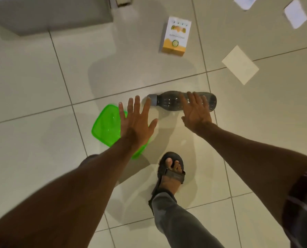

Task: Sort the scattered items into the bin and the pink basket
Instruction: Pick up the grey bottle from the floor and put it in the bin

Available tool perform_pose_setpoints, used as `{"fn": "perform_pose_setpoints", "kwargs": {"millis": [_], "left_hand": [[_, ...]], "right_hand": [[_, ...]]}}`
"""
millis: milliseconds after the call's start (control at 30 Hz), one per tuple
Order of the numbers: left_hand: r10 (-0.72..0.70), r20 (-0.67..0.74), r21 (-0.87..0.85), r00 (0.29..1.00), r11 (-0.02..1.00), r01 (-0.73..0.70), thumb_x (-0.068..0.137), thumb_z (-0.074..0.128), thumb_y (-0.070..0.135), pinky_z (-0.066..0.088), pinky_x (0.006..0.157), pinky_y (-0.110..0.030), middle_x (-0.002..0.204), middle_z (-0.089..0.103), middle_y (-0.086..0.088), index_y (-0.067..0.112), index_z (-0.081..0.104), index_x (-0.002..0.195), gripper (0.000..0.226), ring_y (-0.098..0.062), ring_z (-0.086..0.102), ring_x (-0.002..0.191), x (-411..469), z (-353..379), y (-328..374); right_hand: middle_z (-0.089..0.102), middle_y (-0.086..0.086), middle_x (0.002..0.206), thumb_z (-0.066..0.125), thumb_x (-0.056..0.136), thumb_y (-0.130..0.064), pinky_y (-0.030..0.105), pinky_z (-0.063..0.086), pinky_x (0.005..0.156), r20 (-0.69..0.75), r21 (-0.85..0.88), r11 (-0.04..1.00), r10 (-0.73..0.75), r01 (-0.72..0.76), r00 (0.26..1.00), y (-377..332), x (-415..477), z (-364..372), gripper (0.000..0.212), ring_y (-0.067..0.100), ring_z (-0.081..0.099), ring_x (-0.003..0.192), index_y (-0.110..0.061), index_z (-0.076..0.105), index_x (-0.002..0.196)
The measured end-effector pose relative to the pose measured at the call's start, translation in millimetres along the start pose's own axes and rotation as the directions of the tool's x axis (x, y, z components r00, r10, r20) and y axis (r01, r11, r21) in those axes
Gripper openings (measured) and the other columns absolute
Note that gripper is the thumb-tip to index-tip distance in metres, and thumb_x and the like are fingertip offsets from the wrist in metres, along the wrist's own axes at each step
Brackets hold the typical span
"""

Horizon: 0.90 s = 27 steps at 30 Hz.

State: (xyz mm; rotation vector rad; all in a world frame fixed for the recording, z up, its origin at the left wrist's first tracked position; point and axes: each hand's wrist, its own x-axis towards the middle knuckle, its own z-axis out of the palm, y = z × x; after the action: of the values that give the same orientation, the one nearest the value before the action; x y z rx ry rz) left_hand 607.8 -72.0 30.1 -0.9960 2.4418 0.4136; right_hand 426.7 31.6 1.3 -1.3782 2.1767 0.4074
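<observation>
A dark grey plastic bottle (170,102) lies on its side on the tiled floor, cap to the left. My right hand (196,111) hovers over its middle with straight fingers, holding nothing. My left hand (135,120) is spread flat above the right edge of a green plastic lid (105,126), with its fingertips near the bottle's cap. An orange and white carton (176,36) stands farther off. Neither the bin nor the pink basket is in view.
Several white paper sheets lie at the right: one (240,64) near the bottle, two (295,13) at the far corner. A grey furniture base (49,15) fills the top left. My sandalled foot (171,172) stands just below the bottle.
</observation>
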Motion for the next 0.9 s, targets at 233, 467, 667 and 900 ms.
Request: {"fn": "perform_pose_setpoints", "kwargs": {"millis": [233, 467, 667, 900], "left_hand": [[-0.049, -0.037, -0.065, 0.998, 0.997, 0.046, 0.095, 0.032, 0.055, 0.001, 0.118, -0.057, 0.16, 0.011, -0.016, 0.022, 0.008, 0.154, 0.071, -0.034, 0.01, 0.148, 14.5, 61.1, 4.6], [-0.096, -0.016, -0.088, 0.995, 0.992, 0.094, 0.096, 0.032, 0.054, 0.0, 0.119, -0.056, 0.161, 0.008, -0.015, 0.023, 0.007, 0.154, 0.07, -0.033, 0.007, 0.149, 19.2, 76.2, -0.4], [-0.146, -0.037, -0.164, 0.989, 0.977, 0.138, 0.095, 0.034, 0.055, 0.0, 0.118, -0.056, 0.161, 0.008, -0.015, 0.024, 0.007, 0.154, 0.071, -0.034, 0.007, 0.149, -4.6, 34.5, 4.7], [-0.178, -0.111, -0.204, 0.978, 0.967, 0.153, 0.095, 0.033, 0.056, 0.002, 0.119, -0.056, 0.161, 0.01, -0.013, 0.025, 0.009, 0.154, 0.07, -0.033, 0.009, 0.149, -48.8, -38.1, -13.5]], "right_hand": [[0.003, 0.017, 0.16, 0.065, 0.089, -0.02, 0.054, 0.006, 0.121, -0.002, -0.009, 0.998, -0.066, 0.066, 0.998, 14.6, 46.3, 37.7, 0.1, 0.035, 0.002, 0.149, -0.024, -0.011, 0.153], [0.026, 0.022, 0.146, 0.071, 0.082, -0.017, 0.058, 0.014, 0.118, 0.028, -0.154, 0.981, -0.113, 0.116, 0.993, 19.3, 59.1, 47.2, 0.11, 0.039, 0.026, 0.137, -0.022, -0.014, 0.152], [0.027, 0.019, 0.146, 0.066, 0.087, -0.023, 0.054, 0.02, 0.117, 0.024, -0.113, 0.992, -0.058, 0.06, 0.998, 13.7, 23.3, 1.6, 0.104, 0.035, 0.031, 0.135, -0.022, -0.016, 0.151], [0.035, 0.017, 0.142, 0.066, 0.087, -0.031, 0.057, 0.029, 0.111, -0.038, 0.075, 0.997, 0.006, -0.003, 0.999, -28.0, -25.0, -74.5, 0.1, 0.034, 0.036, 0.129, -0.025, -0.009, 0.153]]}}
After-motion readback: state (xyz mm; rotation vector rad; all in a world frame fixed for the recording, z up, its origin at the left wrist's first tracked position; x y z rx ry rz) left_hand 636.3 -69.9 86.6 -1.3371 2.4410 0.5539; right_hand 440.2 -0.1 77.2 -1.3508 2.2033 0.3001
